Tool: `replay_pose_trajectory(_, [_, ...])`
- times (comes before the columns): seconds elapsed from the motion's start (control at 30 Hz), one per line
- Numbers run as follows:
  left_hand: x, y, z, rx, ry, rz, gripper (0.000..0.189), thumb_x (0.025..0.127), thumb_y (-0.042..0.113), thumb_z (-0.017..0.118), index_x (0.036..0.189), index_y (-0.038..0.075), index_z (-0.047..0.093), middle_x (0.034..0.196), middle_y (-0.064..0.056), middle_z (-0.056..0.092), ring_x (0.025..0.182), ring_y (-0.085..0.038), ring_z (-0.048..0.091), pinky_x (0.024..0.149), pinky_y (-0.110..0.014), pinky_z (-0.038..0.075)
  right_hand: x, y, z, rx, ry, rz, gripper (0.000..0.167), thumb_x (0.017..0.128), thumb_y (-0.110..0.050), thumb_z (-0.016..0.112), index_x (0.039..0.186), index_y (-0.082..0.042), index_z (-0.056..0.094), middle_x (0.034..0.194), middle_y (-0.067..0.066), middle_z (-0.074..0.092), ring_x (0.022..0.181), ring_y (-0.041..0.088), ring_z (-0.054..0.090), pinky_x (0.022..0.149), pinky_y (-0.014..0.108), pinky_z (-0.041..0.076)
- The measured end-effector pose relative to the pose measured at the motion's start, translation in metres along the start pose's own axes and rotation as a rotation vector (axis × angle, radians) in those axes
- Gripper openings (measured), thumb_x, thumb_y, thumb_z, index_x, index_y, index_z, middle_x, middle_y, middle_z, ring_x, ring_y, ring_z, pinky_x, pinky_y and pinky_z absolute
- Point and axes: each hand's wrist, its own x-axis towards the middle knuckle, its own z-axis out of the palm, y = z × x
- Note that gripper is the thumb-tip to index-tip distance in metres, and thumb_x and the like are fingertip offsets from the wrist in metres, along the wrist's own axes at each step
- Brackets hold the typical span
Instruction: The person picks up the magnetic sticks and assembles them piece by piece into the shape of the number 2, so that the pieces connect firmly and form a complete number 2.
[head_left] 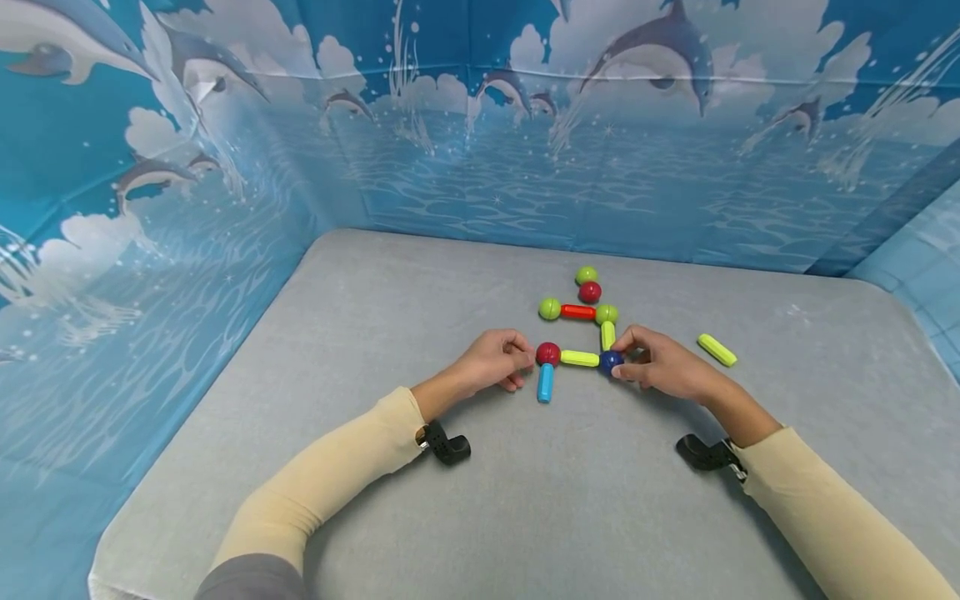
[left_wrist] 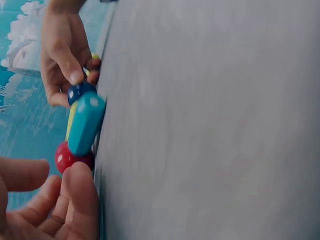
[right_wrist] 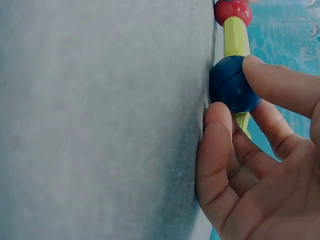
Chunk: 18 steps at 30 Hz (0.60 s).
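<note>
Firstly, head view. One desk, grey-topped, with a dolphin-print curtain behind. One joined set of balls and sticks, right of the desk's middle: dark blue ball at the corner; lower yellow stick running left to a red ball; light blue stick pointing from that toward the person; upper yellow stick leading away to a green ball; red stick between it and a second green ball. Beyond these, a second red ball, with a third green ball just behind. One loose yellow stick, lying apart at right. Right hand: thumb and fingers pinching the dark blue ball. Left hand: fingers bent, just beside the red ball.

Left wrist view: left thumb apart from the fingers, gap between; fingertips at the red ball, contact uncertain. Light blue stick nearest the camera.

Right wrist view: dark blue ball between thumb and fingers, lower yellow stick attached.
</note>
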Motion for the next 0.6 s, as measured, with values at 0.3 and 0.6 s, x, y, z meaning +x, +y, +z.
replay_pose_trajectory(0.3, [0.018, 0.009, -0.007, 0.396, -0.029, 0.238, 0.029, 0.096, 0.013, 0.063, 0.125, 0.013, 0.066, 0.123, -0.006, 0.065, 0.085, -0.016, 0.062, 0.063, -0.023, 0.051, 0.001, 0.003, -0.003, -0.009, -0.008, 0.015, 0.03, 0.096, -0.018, 0.065, 0.117, -0.003, 0.05, 0.117, 0.019, 0.054, 0.084, 0.022, 0.055, 0.067, 0.032, 0.051])
replay_pose_trajectory(0.6, [0.034, 0.014, -0.014, 0.482, -0.193, 0.28, 0.03, 0.097, 0.013, 0.063, 0.127, 0.017, 0.065, 0.133, -0.002, 0.064, 0.114, -0.015, 0.058, 0.094, -0.027, 0.051, 0.004, 0.004, -0.008, -0.015, -0.014, 0.01, 0.03, 0.096, -0.019, 0.065, 0.117, -0.003, 0.05, 0.117, 0.019, 0.054, 0.085, 0.023, 0.055, 0.067, 0.032, 0.051])
